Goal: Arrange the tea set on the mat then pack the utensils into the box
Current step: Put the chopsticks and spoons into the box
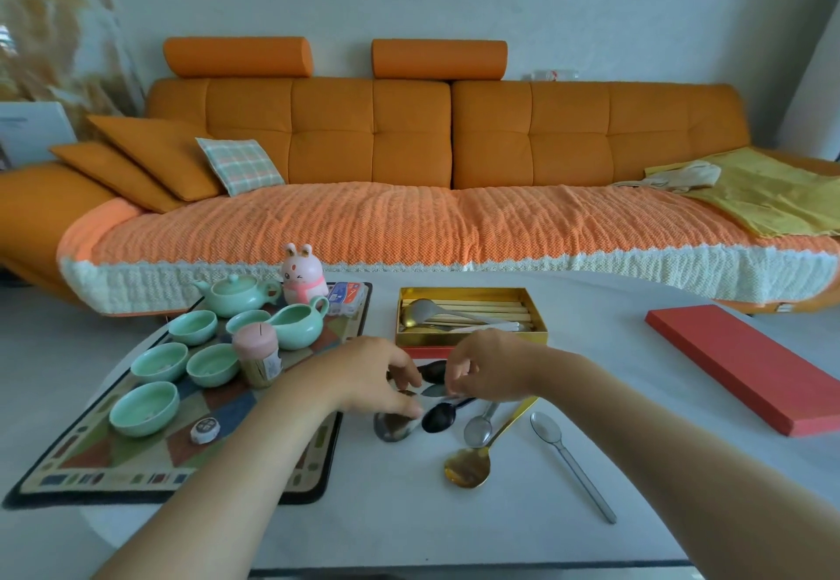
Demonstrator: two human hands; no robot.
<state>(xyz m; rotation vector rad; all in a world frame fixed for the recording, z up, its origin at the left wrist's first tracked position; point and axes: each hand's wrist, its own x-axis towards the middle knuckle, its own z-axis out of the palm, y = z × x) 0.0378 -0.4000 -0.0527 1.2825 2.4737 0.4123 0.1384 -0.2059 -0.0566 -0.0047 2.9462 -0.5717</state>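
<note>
Both hands meet over a cluster of dark spoons [435, 391] on the white table, just in front of the gold box [541, 322]. My left hand [377, 379] curls over the cluster's left side, fingertips on a marbled spoon [392, 428]; whether it grips is hidden. My right hand [493, 370] pinches a dark spoon's handle. A black spoon [438, 418], a small silver spoon [478, 428], a gold spoon [468, 468] and a clear plastic spoon [568, 459] lie loose nearby. The box holds chopsticks and spoons. The green teapot [236, 295], pitcher [297, 322] and several cups [145, 407] stand on the patterned mat [68, 470].
A pink-lidded jar [259, 354], a rabbit figure [302, 275], a small card pack [345, 298] and a round wrapped disc [205, 429] also sit on the mat. The red box lid [750, 368] lies at the right. An orange sofa [409, 134] runs behind the table.
</note>
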